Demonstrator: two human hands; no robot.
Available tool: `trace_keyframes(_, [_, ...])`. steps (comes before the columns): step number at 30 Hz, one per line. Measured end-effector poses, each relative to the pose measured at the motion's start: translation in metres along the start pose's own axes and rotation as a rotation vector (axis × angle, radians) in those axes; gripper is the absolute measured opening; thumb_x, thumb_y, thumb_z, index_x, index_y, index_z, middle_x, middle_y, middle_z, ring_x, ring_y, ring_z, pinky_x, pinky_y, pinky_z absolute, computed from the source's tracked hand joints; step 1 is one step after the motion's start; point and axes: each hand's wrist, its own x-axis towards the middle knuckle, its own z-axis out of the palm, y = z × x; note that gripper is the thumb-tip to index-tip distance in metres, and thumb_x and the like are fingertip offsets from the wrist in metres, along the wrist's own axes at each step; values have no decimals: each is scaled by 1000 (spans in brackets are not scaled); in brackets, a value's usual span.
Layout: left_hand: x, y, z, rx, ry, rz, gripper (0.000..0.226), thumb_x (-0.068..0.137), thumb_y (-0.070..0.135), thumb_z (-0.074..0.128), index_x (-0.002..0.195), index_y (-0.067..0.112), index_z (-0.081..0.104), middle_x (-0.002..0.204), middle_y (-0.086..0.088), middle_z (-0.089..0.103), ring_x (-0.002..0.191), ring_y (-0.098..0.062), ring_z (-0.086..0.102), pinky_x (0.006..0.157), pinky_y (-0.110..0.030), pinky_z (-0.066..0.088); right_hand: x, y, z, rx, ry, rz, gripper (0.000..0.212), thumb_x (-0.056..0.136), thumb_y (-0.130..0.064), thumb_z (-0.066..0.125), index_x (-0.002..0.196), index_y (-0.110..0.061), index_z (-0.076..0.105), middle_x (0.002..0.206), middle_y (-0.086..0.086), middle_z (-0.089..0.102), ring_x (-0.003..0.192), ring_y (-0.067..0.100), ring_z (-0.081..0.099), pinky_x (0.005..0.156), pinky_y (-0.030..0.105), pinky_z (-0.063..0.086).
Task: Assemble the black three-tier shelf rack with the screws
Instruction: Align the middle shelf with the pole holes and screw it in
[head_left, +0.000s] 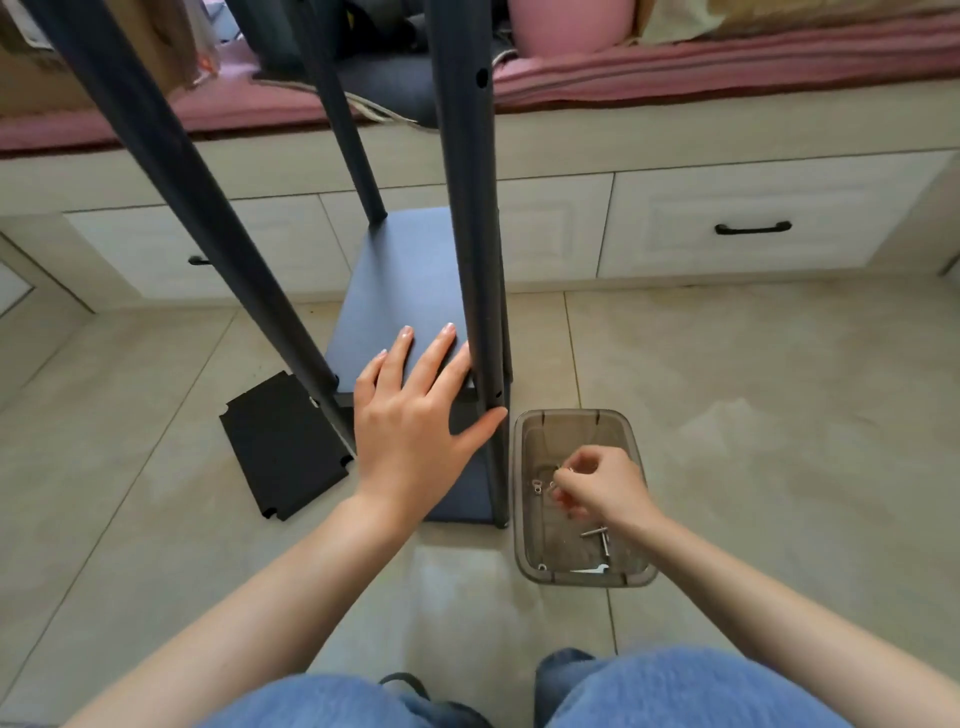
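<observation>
My left hand (410, 415) lies flat, fingers straight and spread, on the dark shelf panel (410, 280) of the partly built rack, which stands on the tiled floor (753, 389) in front of me. My thumb reaches out to the right and touches the near right upright pole (465, 208), low down by its foot. Two more poles show: one slants up to the left (171, 171) from the panel's near left corner, and another rises from the far corner (345, 119). The right pole has a small hole near its top.

My right hand (597, 486) is down inside a smoky clear plastic bin (631, 447) that sits on the floor just beside the rack's right pole. The fingers are curled together and pinch a small silver piece (563, 471), probably a screw or washer; it is too small to tell which. More loose screws (600, 535) and small silver bits lie on the bin's bottom, near my wrist.

A separate black shelf board (280, 447), with notched corners, lies flat on the tiles to the left of the rack, touching or just beside the left pole's foot. Beyond the rack runs a pale cabinet with a drawer and black handle (753, 227), topped with a pink cushion (727, 62). My knees, in blue jeans (675, 691), fill the bottom edge.
</observation>
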Motion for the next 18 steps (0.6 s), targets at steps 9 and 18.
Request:
trace_keyframes(9, [-1, 0, -12, -7, -148, 17, 75, 84, 52, 73, 148, 23, 49, 155, -2, 45, 145, -38, 36, 117, -51, 28, -85, -87, -23, 357, -46, -178, 4, 87, -10, 71, 89, -8, 74, 78, 8, 76, 69, 14, 72, 57, 22, 54])
trace_keyframes(18, [-1, 0, -9, -50, -79, 16, 52, 95, 25, 69, 144, 21, 53, 149, -6, 51, 139, -43, 44, 113, -53, 36, -100, -107, -11, 451, 45, -261, 16, 84, -6, 76, 100, -7, 76, 83, 5, 77, 72, 14, 73, 64, 21, 56])
